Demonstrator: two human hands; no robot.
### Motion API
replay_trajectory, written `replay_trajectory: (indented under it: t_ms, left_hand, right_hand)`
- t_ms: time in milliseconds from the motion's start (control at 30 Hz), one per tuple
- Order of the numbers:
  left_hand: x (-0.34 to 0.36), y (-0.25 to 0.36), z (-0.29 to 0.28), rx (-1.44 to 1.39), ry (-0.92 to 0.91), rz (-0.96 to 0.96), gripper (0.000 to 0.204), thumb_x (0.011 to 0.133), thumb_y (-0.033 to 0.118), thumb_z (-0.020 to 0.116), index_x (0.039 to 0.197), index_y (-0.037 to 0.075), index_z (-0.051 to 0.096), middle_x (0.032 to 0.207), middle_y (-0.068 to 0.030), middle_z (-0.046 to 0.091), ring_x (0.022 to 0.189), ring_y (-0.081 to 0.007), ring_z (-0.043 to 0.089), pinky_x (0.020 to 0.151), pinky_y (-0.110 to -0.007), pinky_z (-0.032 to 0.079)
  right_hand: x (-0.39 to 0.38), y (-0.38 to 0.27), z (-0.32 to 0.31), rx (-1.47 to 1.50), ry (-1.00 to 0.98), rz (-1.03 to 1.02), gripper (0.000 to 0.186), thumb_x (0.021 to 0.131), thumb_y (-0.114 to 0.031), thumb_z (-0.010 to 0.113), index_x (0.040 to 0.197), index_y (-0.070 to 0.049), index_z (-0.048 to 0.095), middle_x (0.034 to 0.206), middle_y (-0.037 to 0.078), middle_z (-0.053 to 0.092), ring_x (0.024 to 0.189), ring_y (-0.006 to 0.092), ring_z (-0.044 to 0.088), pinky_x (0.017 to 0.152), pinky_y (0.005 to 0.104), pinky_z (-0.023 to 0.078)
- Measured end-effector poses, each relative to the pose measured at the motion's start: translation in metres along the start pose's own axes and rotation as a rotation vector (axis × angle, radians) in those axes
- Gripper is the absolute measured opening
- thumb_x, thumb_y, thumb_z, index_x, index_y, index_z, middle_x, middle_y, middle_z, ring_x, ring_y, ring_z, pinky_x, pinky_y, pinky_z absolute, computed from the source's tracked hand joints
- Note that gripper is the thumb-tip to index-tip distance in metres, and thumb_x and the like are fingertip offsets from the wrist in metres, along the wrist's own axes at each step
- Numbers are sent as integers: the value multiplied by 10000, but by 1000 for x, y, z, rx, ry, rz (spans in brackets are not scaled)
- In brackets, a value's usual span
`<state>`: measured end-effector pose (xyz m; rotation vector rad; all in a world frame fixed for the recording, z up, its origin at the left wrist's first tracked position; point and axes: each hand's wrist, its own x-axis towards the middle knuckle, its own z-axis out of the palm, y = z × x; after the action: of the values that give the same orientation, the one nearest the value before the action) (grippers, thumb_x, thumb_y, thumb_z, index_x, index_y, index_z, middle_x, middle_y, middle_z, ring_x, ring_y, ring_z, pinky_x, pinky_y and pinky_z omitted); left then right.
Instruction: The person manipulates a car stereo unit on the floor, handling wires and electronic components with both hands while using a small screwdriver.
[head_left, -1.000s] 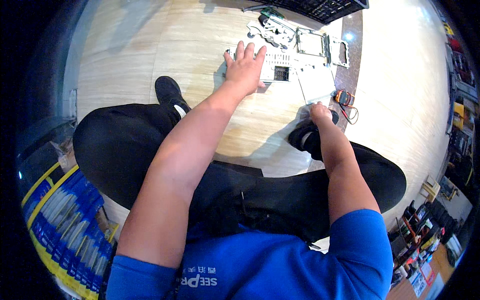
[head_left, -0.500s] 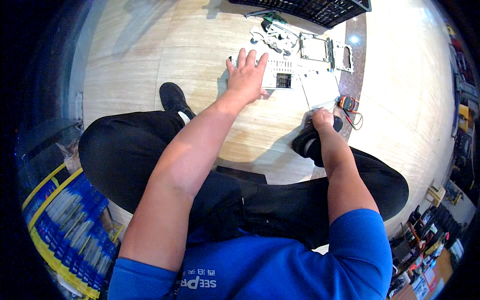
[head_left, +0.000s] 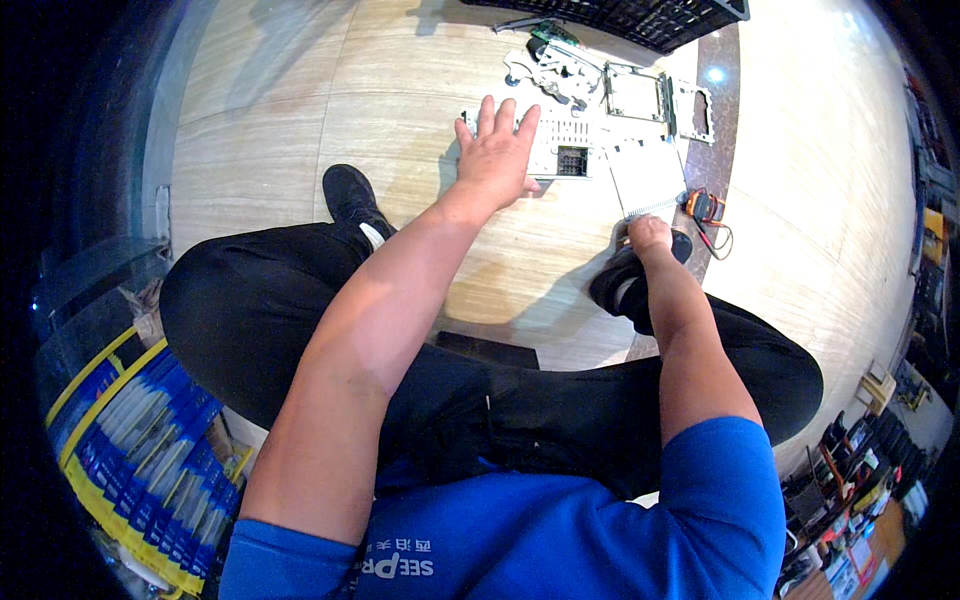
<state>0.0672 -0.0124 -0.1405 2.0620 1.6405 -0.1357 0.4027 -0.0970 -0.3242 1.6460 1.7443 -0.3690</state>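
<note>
My left hand (head_left: pixel 497 160) lies with fingers spread over the left part of a pale metal case (head_left: pixel 570 132). The case has rows of slots and a dark square opening at its near right corner. Right of the case is a flat white panel (head_left: pixel 648 178) on the floor. At the panel's near edge my right hand (head_left: pixel 652 232) is closed, just above my right shoe (head_left: pixel 612 285). Its fingertips are mostly hidden, so I cannot make out what they hold. An orange and black meter (head_left: pixel 705 206) with red and black leads lies right of that hand.
Beyond the case lie white bracket-like parts (head_left: pixel 560 70), a square metal frame (head_left: pixel 635 95) and a thinner frame piece (head_left: pixel 696 112). A black plastic crate (head_left: pixel 650 22) stands at the far edge. My left shoe (head_left: pixel 350 200) rests nearer. A yellow-edged rack (head_left: pixel 150 460) is at lower left.
The whole view has shifted very slightly. Both hands keep the same places on the case and by the panel, and no part has visibly moved.
</note>
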Motion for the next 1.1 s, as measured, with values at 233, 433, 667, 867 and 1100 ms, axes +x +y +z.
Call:
replay_trajectory:
  t_ms: [233,433,667,867,1100]
  left_hand:
    - [0,-3,3,15,3,-7,1075,721,335,875,1586,194,252,1622,-159,235,1526,-376,148,1191,-647,207]
    - [-7,-14,-1,41,4,-31,1081,721,354,877,1585,201,245,1624,-146,232,1526,-371,152,1189,-644,213]
    - [-6,-5,0,30,9,-17,1109,692,349,900,1579,221,247,1620,-140,239,1520,-388,164,1171,-666,223]
    - [-12,22,-21,74,52,9,1024,741,286,872,1566,160,279,1621,-167,236,1515,-393,174,1168,-668,220]
    - [-11,38,-120,-200,-115,370,272,939,239,642,1153,77,686,1020,-210,710,993,-377,678,888,-461,526]
  right_hand:
    - [0,-11,-14,35,-16,-83,311,964,-179,477,1086,-28,719,1154,170,711,1061,336,698,895,407,567]
    - [-30,-51,-92,104,-85,-185,345,983,-124,431,1180,44,659,1314,246,587,1165,387,638,974,440,534]
    - [-128,-47,-234,261,122,-373,220,892,-31,518,1034,22,677,1162,259,619,1054,412,649,947,481,530]
    - [-177,-17,-306,587,479,-538,176,851,-32,572,974,4,693,967,256,645,940,435,644,875,472,521]
    - [-168,-29,-351,980,563,-512,183,914,-28,600,1075,36,658,855,73,692,742,120,632,704,292,542]
